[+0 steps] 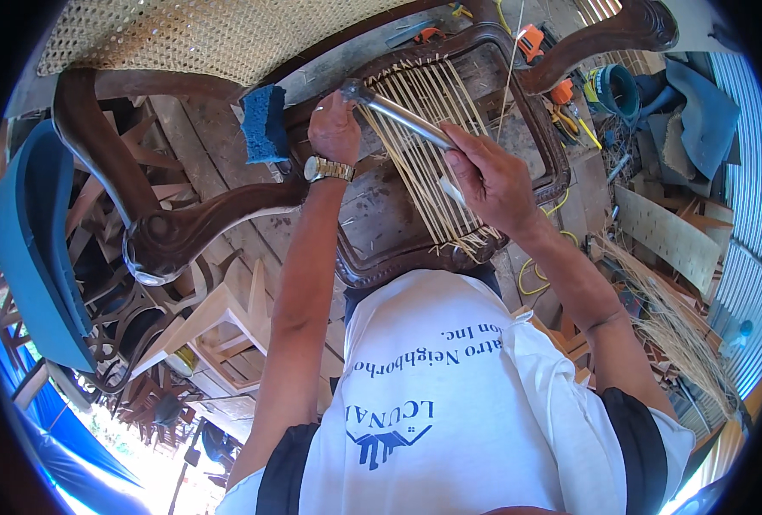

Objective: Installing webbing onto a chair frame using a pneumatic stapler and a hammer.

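Note:
My right hand (490,180) is wrapped round the handle of a hammer (411,122). Its dark head lies over the fingertips of my left hand (333,133), at the far left side of a carved dark-brown wooden seat frame (555,157). The left fingers are closed at the frame's edge; what they pinch, if anything, is hidden behind the hammer head. Pale cane strands (428,112) run in rows between the far and near rails, with loose ends sticking up at both. A small white piece (451,190) shows beside my right hand.
A curved wooden arm (218,219) and a woven cane panel (166,39) border the seat. Blue foam (264,124) sits left of my hand. Right are orange-handled tools (561,92), a dark bucket (617,93) and a bundle of loose strands (673,318). Wooden chair parts (218,322) crowd the left.

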A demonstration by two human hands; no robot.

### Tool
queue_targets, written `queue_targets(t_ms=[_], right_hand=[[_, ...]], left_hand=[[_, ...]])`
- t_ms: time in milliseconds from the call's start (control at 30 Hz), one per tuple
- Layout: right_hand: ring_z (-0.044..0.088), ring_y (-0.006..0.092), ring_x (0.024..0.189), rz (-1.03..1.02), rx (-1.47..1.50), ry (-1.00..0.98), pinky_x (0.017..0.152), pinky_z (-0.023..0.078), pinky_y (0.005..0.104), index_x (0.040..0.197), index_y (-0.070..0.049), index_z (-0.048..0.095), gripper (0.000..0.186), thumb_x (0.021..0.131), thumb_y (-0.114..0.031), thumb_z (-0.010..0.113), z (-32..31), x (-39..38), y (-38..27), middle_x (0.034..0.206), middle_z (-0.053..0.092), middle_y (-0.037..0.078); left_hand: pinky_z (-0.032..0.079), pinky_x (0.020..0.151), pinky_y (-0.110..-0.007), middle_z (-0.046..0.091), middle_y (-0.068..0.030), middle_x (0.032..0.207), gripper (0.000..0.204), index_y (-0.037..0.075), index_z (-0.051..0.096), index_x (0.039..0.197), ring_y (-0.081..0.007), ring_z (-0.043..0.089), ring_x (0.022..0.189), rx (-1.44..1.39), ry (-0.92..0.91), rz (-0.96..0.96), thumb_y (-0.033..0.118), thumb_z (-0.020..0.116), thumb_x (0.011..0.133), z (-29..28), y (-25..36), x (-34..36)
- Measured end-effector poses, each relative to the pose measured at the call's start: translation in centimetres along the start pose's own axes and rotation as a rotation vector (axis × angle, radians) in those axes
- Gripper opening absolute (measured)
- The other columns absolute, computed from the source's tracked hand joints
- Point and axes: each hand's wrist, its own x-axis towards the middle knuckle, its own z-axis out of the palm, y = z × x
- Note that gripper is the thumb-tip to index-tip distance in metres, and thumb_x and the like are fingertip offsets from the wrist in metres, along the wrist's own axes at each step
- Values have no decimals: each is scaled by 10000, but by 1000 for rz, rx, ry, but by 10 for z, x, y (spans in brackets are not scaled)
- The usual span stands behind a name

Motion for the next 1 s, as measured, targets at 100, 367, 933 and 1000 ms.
queue_targets(t_ms=[100, 367, 933, 1000], right_hand=[[593, 242, 543, -43, 51, 21, 481, 475, 379, 1363, -150, 571, 450, 926, -164, 679, -7, -4, -7, 747, 595, 75], [572, 247, 537, -46, 14, 43, 478, 464, 384, 1356, -127, 578, 465, 907, -148, 698, 0, -1, 3, 722, 574, 73], [536, 58, 754, 334, 196, 267, 681, 469, 220, 1294, -35, 610, 302, 1006, -126, 602, -35, -41, 22, 855, 630, 22], [542, 59, 775, 421, 225, 230, 689, 469, 218, 1286, -25, 613, 296, 1010, -131, 597, -37, -44, 21, 871, 638, 28]], left_hand=[[566, 763, -379, 728, -122, 957, 316, 144, 715, 1042, -311, 704, 856, -26, 2, 43, -42, 605, 811, -2, -5, 0], [550, 752, -434, 700, -100, 916, 262, 105, 658, 999, -326, 674, 875, 27, -35, 55, -24, 635, 772, -4, 5, 6], [564, 810, -286, 731, -176, 931, 319, -57, 562, 1265, -212, 718, 853, -762, 10, -716, 75, 527, 976, -125, 50, -10], [566, 878, -328, 725, -199, 983, 317, -63, 599, 1211, -264, 721, 919, -1106, -15, -937, 145, 517, 987, -123, 49, -22]])
